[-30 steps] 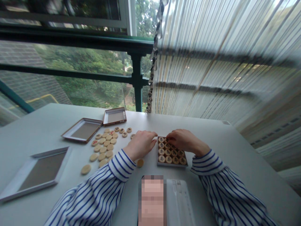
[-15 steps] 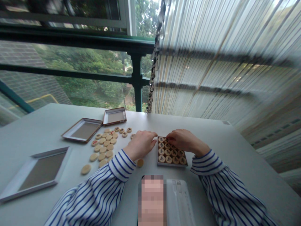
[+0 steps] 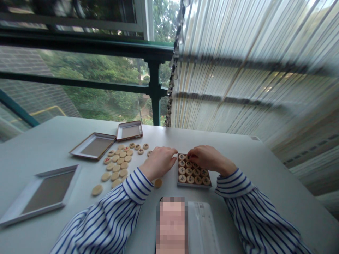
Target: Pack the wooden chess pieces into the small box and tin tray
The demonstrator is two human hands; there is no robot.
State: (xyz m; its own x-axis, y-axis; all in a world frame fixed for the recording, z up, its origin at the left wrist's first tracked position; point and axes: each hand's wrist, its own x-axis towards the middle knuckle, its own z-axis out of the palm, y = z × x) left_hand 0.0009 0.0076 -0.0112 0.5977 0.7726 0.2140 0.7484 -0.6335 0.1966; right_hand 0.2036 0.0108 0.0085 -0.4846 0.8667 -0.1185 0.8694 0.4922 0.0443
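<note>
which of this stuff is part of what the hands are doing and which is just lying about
In the job:
piece tray
rowed pieces in it
right hand, over them
left hand, at the tray's left side
loose pieces, probably

Seemingly just lying about:
two brown-edged trays
white-walled tray
translucent case

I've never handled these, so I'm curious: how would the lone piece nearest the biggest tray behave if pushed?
Being a low, flat disc, the piece would probably slide across the smooth-looking table rather than tip. Its round rim suggests it could roll if stood on edge. It looks solid and wood-coloured, so it is likely stiff, not floppy.
</note>
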